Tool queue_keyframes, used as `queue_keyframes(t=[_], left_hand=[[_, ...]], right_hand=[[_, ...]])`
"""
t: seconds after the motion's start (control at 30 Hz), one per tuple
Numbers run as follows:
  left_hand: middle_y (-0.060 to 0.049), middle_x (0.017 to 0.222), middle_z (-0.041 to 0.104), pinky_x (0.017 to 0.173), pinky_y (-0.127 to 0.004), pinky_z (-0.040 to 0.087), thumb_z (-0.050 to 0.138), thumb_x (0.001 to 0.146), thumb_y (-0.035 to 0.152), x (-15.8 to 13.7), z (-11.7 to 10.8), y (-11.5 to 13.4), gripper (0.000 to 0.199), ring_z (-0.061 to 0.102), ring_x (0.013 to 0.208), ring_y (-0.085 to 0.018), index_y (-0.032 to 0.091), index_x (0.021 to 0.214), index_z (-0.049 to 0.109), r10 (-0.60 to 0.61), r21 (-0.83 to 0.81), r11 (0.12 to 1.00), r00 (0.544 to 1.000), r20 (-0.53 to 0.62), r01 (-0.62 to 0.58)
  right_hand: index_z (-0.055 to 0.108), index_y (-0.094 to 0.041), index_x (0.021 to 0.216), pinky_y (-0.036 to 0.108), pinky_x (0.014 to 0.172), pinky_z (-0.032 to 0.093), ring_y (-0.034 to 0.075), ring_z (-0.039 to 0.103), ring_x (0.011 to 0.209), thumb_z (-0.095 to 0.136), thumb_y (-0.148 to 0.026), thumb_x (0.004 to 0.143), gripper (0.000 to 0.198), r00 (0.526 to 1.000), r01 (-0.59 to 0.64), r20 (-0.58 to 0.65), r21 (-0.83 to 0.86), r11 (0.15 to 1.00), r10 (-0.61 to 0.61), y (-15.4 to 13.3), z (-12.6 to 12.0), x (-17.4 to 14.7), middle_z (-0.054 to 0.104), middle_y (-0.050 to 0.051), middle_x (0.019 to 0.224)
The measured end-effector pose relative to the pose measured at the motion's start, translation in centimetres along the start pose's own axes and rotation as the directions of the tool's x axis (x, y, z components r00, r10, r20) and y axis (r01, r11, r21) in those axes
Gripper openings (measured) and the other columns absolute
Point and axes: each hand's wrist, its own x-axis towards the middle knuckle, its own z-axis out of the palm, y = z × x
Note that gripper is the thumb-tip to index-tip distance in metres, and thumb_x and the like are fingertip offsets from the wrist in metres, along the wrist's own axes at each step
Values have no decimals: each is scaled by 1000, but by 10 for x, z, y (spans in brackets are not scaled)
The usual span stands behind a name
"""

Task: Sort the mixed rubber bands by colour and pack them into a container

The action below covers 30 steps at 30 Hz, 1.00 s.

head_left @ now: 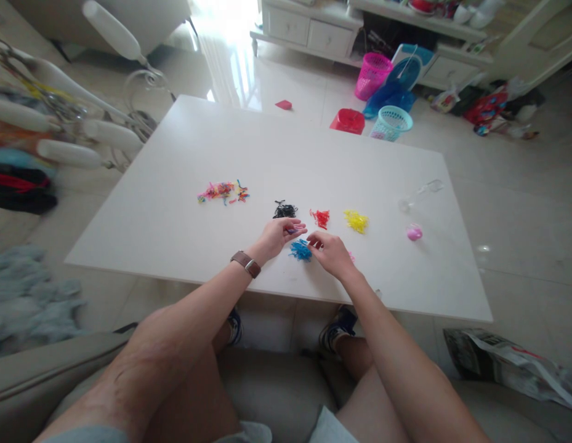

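My left hand (281, 234) is palm up between the black pile and the blue pile, fingers partly curled around a few small dark bands that look like rubber bands. Just to its right, my right hand (330, 252) hovers at the edge of the blue rubber bands (300, 250), thumb and fingers pinched together; whatever is between them is too small to make out. Behind my left hand lie the black rubber bands (284, 211). Red rubber bands (321, 218) and yellow rubber bands (356, 221) form separate heaps further right. Some pink bands (351, 256) are partly hidden by my right hand.
A mixed multicoloured heap of bands (223, 192) lies left on the white table (165, 160). At the right are a pink round object (414, 232) and a clear object (431, 186). Baskets (393, 123) stand beyond the far edge; a white metal-framed item (110, 135) is close at left.
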Motion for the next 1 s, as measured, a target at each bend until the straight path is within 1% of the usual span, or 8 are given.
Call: queue_keyframes(t=[0.2,0.3,0.37,0.5,0.6,0.7,0.87,1.0], left_hand=[[-18,91,73,92,-31,60,55,74,1,1,-1,-2,17,75,83,-19,5,86,67,-5,22,1000,1000,12,5],[-19,90,74,91,-32,60,55,73,0,-1,-1,-2,18,75,82,-20,4,85,68,-2,36,999,999,37,1],[-19,90,74,88,-32,61,54,71,-2,-3,0,-2,20,76,82,-21,4,84,68,-8,48,999,997,71,5],[-18,86,75,82,-29,62,53,71,-6,-5,0,-5,25,75,81,-20,2,87,71,-41,94,995,989,140,28],[-15,82,75,80,-28,61,57,73,-5,-6,0,-6,23,74,77,-18,4,88,72,-44,129,991,987,156,24],[-15,86,76,82,-27,61,65,76,-2,-7,1,-8,15,73,77,-16,6,87,72,-69,148,988,981,183,42],[-14,89,77,84,-26,59,71,76,2,-9,0,-11,13,73,81,-15,8,87,75,-86,192,981,956,280,31],[-12,87,76,80,-24,58,74,75,5,-8,-2,-12,12,72,77,-14,8,87,75,-88,223,975,944,319,15]], right_hand=[[67,-24,91,28,71,47,16,65,71,64,-18,87,7,999,-4,33,-13,1000,4,-3,4,-1,74,1,84],[66,-23,88,29,71,47,15,64,70,64,-19,86,5,999,-24,-38,-44,999,22,-3,1,0,73,1,87],[66,-22,88,29,71,47,15,63,68,64,-20,87,3,994,-39,-108,-25,999,36,-3,-2,1,72,1,87],[68,-21,89,29,69,47,15,60,71,64,-23,89,5,981,3,-196,28,1000,2,-5,-6,2,67,3,89],[71,-22,95,29,72,49,15,60,75,63,-21,89,9,982,51,-183,44,998,-43,-7,-6,2,64,3,92],[72,-23,103,30,75,50,16,60,78,62,-20,90,17,983,82,-167,59,995,-71,-7,-6,2,63,4,94],[72,-26,117,33,81,51,19,61,89,56,-17,93,30,985,123,-129,59,991,-115,-6,-4,1,60,5,97],[74,-26,111,33,81,51,19,61,92,55,-16,94,28,986,142,-97,70,987,-135,-4,-3,1,61,5,97]])
